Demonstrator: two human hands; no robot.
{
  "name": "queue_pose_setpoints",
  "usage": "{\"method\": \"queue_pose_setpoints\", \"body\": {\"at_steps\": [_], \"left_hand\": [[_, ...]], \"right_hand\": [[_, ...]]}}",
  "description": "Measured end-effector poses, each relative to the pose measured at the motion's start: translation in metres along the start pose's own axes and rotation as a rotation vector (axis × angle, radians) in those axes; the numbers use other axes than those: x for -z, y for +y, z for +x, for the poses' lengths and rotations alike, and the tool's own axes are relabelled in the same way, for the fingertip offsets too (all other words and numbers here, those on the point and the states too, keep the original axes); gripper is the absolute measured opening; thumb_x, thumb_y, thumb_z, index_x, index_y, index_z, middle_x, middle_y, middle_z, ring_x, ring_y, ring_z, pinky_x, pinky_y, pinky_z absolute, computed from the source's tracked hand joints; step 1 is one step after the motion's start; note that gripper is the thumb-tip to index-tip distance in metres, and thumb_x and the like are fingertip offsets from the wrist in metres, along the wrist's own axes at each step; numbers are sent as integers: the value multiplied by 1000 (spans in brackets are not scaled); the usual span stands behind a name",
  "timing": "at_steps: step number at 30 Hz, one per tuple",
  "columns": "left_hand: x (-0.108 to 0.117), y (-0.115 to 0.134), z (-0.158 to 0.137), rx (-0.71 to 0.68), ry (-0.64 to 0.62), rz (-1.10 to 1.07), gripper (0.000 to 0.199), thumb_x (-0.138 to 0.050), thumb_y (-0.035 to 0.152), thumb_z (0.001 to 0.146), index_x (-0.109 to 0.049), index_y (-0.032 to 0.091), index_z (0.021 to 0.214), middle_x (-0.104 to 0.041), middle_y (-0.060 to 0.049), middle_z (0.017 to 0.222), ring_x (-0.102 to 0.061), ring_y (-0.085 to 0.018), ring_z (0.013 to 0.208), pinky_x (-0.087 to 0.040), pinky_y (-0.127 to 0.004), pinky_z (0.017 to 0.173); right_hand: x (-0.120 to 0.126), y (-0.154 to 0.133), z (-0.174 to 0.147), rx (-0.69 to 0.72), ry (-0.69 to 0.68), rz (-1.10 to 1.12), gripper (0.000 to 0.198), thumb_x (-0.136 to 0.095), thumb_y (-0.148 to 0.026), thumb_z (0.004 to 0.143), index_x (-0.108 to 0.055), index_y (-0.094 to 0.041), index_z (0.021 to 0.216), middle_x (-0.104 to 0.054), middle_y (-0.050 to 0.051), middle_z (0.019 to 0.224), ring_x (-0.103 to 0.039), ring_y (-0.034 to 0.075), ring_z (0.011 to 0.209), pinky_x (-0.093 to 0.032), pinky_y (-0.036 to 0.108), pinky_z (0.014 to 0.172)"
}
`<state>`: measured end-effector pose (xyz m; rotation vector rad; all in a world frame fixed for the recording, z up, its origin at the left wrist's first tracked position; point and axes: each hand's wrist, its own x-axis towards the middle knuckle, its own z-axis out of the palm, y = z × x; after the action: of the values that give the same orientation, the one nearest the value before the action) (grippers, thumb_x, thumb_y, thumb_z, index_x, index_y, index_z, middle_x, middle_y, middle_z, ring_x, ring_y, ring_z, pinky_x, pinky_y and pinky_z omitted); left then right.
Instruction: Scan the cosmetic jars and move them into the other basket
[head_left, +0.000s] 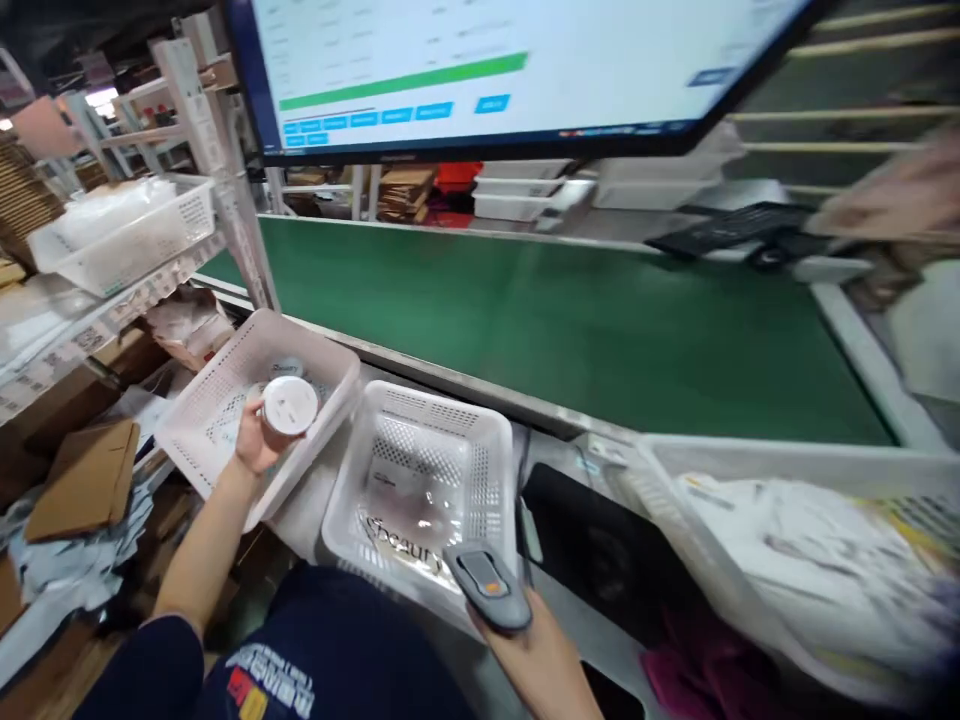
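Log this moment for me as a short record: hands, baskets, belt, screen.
left hand: holds a white-topped tub over the left basket
right hand: holds a gray scanner at the middle basket's near edge
middle basket: shiny plastic lettered "beauty" inside
right basket: white packages, blurred
belt: green, beyond the baskets
screen: lit, green bar, small text unreadable
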<state>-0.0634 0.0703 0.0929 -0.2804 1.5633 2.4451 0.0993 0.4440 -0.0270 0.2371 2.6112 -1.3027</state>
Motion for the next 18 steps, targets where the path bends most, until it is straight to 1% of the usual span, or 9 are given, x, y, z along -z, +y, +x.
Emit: {"method": "queue_pose_setpoints", "body": {"at_steps": [2,4,7,9,12,14,16,17,18], "left_hand": [[-33,-16,-4,165,-141,-213,79,-67,68,73,-62,16,133,-66,-18,134,-68,-31,107,-55,-32,75],[-62,-40,-4,284,-213,-258,82,-72,70,71,-62,16,131,-69,-18,128,-70,-30,103,-55,-31,73],[-86,-78,3,401,-208,-234,83,-65,76,79,-58,16,135,-69,-18,129,-71,-29,104,-56,-32,72],[-91,-101,8,438,-166,-195,77,-55,73,88,-55,15,138,-65,-18,137,-69,-29,113,-58,-35,79],[-89,-128,7,381,-141,26,87,-47,80,87,-53,12,141,-57,-19,149,-59,-33,135,-55,-44,105],[-84,-136,2,273,-139,260,92,-55,84,79,-58,13,137,-55,-19,151,-50,-36,144,-41,-50,122],[-76,-130,-3,52,-130,547,84,-70,75,77,-64,15,135,-55,-17,152,-43,-36,149,-26,-52,130],[-70,-121,-5,-78,-125,680,76,-75,66,79,-65,16,136,-55,-15,153,-42,-34,150,-24,-51,131],[-62,-109,-5,-197,-119,795,69,-76,57,83,-65,18,139,-56,-13,152,-45,-32,147,-28,-50,130]], "right_hand": [[20,-45,-4,182,-23,56,40,-52,-47,82,-62,-14,104,-66,15,103,-68,29,95,-53,39,81],[35,-88,-9,306,-34,52,31,-53,-34,79,-60,-15,102,-62,12,99,-64,26,89,-50,36,74],[42,-129,-14,320,-75,-47,37,-55,-17,78,-58,-15,114,-58,11,108,-61,25,91,-46,35,76],[41,-139,-14,270,-110,-103,42,-56,-12,79,-57,-17,120,-57,11,112,-61,26,95,-45,36,79],[39,-128,-16,219,-137,-98,45,-57,-11,81,-57,-17,126,-58,11,117,-62,28,104,-47,38,85],[36,-107,-20,214,-135,-22,45,-55,-16,83,-56,-17,129,-59,12,120,-62,27,108,-49,37,88],[31,-78,-24,211,-138,69,47,-53,-21,85,-56,-17,131,-60,11,124,-63,25,112,-50,36,92],[28,-62,-26,205,-129,98,48,-54,-23,84,-56,-17,132,-60,11,125,-63,25,113,-50,35,94],[24,-48,-27,200,-141,114,49,-55,-29,86,-55,-17,134,-60,11,128,-64,24,115,-50,35,96]]}}
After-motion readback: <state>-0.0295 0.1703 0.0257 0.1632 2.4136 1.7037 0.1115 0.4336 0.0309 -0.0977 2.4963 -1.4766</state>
